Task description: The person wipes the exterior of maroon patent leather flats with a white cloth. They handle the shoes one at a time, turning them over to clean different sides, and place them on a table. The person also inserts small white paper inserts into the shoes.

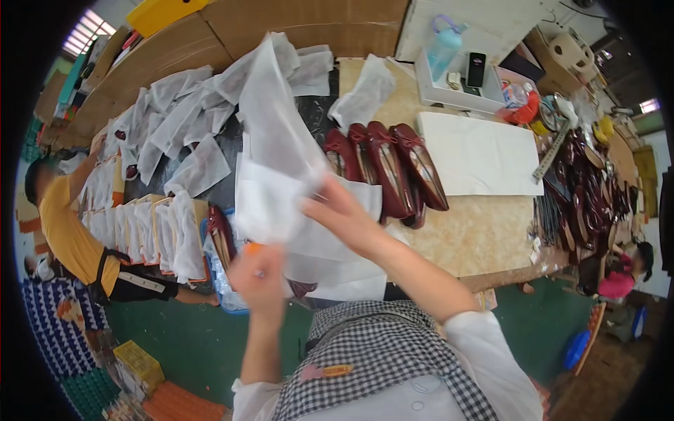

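A white translucent shoe bag [274,119] stands up in front of me, its upper part bent and its lower part smeared by motion. My left hand [258,277] is closed at the bag's lower end, with something orange on or beside the thumb. My right hand [344,217] reaches in from the right, its fingertips pinched at the bag's right edge. Beneath both hands lies a stack of flat white bags [330,263]. Dark red flat shoes with bows [386,165] rest just beyond my right hand. Another dark red shoe [221,235] stands to the left of my left hand.
Bagged shoes [189,165] lie scattered at the far left, above a row of packed boxes [151,228]. White sheets [477,154] and a white tray [460,95] with a bottle sit on the right. Many glossy shoes [583,189] are piled farther right. A co-worker [81,228] stands left.
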The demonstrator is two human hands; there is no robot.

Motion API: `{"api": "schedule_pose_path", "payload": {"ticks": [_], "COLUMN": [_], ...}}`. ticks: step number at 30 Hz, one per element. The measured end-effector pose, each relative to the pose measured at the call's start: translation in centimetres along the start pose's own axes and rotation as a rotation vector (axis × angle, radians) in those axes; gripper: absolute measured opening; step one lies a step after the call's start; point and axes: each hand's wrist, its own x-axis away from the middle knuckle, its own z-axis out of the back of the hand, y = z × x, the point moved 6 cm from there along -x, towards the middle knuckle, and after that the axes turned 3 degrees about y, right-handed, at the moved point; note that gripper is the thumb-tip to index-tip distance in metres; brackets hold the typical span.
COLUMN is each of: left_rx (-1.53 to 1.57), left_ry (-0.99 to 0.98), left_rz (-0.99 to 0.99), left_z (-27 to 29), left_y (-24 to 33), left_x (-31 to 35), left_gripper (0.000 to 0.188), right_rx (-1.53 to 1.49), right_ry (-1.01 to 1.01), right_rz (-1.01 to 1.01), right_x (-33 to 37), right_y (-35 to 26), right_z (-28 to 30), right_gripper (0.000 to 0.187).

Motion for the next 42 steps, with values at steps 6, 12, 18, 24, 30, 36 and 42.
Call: {"api": "schedule_pose_path", "payload": {"ticks": [6, 12, 18, 24, 30, 36, 42], "left_rx": [0.302, 0.23, -0.074, -0.208, -0.256, -0.462, -0.347], "left_ry": [-0.068, -0.061, -0.169, -0.253, -0.142, 0.058, -0.081], "left_rz": [0.361, 0.389, 0.205, 0.068, -0.296, -0.262, -0.652], "left_z": [-4.3, -4.3, -7.0, -8.1, -5.0, 1.8, -2.2], "left_y": [-1.2, -3.5, -2.0, -1.4, 2.9, 3.2, 6.0], "left_x": [1.4, -0.5, -1.4, -0.8, 2.5, -3.1, 0.6], "left_gripper": [0.024, 0.014, 0.011, 0.011, 0.008, 0.017, 0.025], "right_rx": [0.611, 1.542, 0.857, 1.493, 0.591, 1.136, 0.09], "right_ry": [-0.097, 0.425, 0.448, -0.185, -0.181, -0.191, -0.077], "right_rz": [-0.102, 0.186, -0.032, -0.078, -0.229, 0.23, -0.548], "right_x": [4.2, 9.4, 12.3, 14.4, 10.5, 9.4, 13.3], "right_y": [0.8, -3.8, -1.6, -11.2, -2.6, -5.4, -1.0], "right_z": [3.4, 25.5, 28.1, 8.8, 6.9, 2.6, 5.9], "right_gripper": [0.02, 0.052, 0.059, 0.047, 0.047, 0.047, 0.048]}}
